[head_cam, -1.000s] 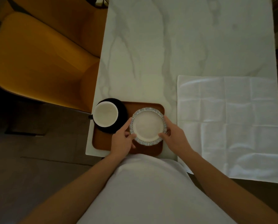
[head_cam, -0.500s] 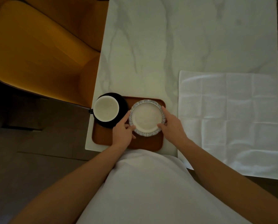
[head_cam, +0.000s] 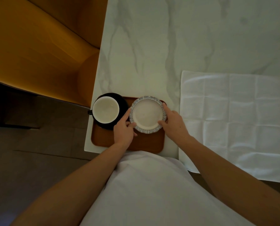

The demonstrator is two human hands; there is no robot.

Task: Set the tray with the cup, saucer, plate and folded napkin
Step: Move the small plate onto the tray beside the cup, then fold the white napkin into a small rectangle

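Observation:
A brown wooden tray (head_cam: 145,144) lies at the near left corner of the marble table. On its far left part stands a cup (head_cam: 106,110), white inside, on a black saucer (head_cam: 123,101). A small white plate (head_cam: 147,114) with a blue patterned rim sits on the tray's far right part. My left hand (head_cam: 124,130) grips the plate's left rim and my right hand (head_cam: 173,122) grips its right rim. A white napkin (head_cam: 233,121) lies unfolded and flat on the table, to the right of the tray.
The white marble table (head_cam: 168,46) stretches away beyond the tray. An orange upholstered chair (head_cam: 38,46) stands to the left of the table. The napkin's near edge hangs over the table's front edge. My white shirt fills the bottom of the view.
Both hands have pushed the plate a little farther from me on the tray, toward its far right corner. Cup, saucer and napkin have stayed put.

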